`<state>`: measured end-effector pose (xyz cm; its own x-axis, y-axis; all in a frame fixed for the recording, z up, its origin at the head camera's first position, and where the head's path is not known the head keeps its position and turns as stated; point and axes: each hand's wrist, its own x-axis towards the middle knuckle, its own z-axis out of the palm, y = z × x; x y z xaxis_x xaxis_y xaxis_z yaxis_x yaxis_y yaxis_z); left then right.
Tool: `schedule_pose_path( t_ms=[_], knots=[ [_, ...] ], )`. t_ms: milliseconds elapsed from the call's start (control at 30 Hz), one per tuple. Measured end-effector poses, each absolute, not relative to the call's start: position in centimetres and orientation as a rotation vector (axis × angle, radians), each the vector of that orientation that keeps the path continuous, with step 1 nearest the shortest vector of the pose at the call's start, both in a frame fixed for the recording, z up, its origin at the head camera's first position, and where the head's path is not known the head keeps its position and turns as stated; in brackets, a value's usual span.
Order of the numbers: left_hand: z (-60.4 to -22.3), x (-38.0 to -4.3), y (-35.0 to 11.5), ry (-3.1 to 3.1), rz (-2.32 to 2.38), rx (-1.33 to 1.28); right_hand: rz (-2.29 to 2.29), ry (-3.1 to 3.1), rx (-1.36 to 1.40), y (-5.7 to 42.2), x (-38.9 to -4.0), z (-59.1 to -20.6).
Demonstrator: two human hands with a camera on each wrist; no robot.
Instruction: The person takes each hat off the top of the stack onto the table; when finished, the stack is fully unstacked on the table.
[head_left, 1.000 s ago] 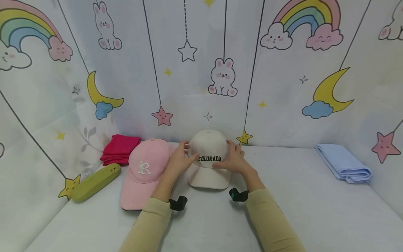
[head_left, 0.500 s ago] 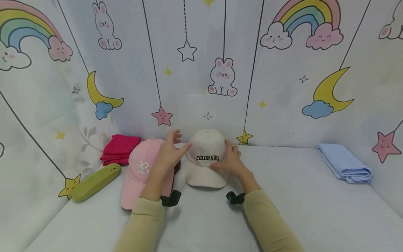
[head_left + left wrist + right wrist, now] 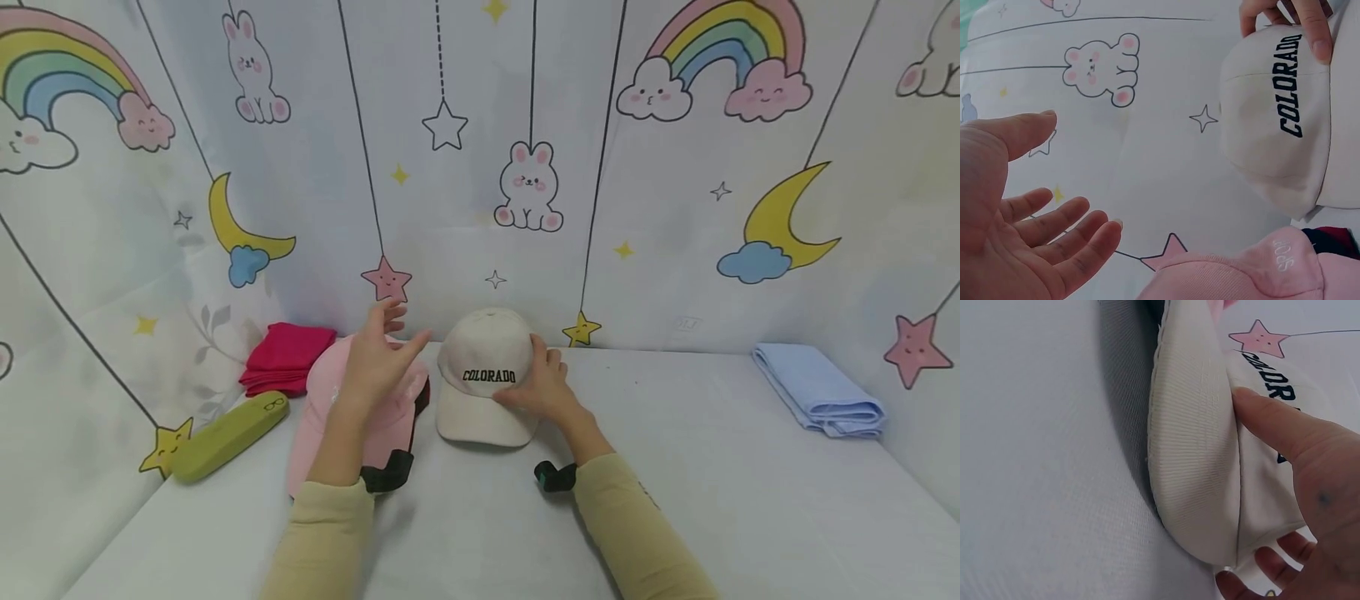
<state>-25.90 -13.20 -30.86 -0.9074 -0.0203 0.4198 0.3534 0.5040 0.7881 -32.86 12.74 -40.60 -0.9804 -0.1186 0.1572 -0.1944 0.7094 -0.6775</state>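
Long olive-green case printed with spectacles (image 3: pixel 231 437): lies slantwise at the table's left edge.
Folded red cloth (image 3: pixel 288 358): just behind it, by the wall.
Pink fabric baseball cap (image 3: pixel 392 421): brim toward the person, partly hidden by the left arm.
Left hand (image 3: pixel 377 360): raised over the pink cap, thumb well apart from loosely bent fingers; holds nothing, palm turned rightward.
Cream fabric baseball cap lettered COLORADO (image 3: pixel 486 377): right of the left hand and apart from it; crown toward the wall, long axis running back to front, brim toward the person.
Right hand (image 3: pixel 542 385): the nearer one, gripping the cream cap's right side, thumb at the brim seam, fingers round the crown's side.
Folded light-blue cloth (image 3: pixel 817 388): far right, well apart.
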Motion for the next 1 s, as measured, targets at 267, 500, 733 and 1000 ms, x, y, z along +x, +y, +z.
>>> schedule_pose_path(
  t_ms=[267,500,733,1000],
  knots=[
    [-30.7,-24.5,-15.1,-2.365,-1.310,-0.250,1.084,-2.812,0.265,12.6,-33.3,-40.6],
    [-31.2,-23.2,-17.6,-2.457,-1.184,-0.169,1.070,-2.819,0.269,12.6,-33.3,-40.5],
    [-32.0,-22.6,-21.0,-2.458,-1.157,-0.138,0.997,-2.815,0.283,12.5,-33.3,-40.0],
    [-33.1,-22.3,-23.9,-2.479,-1.108,-0.125,0.976,-2.720,0.350,11.9,-32.7,-37.7]
  ],
)
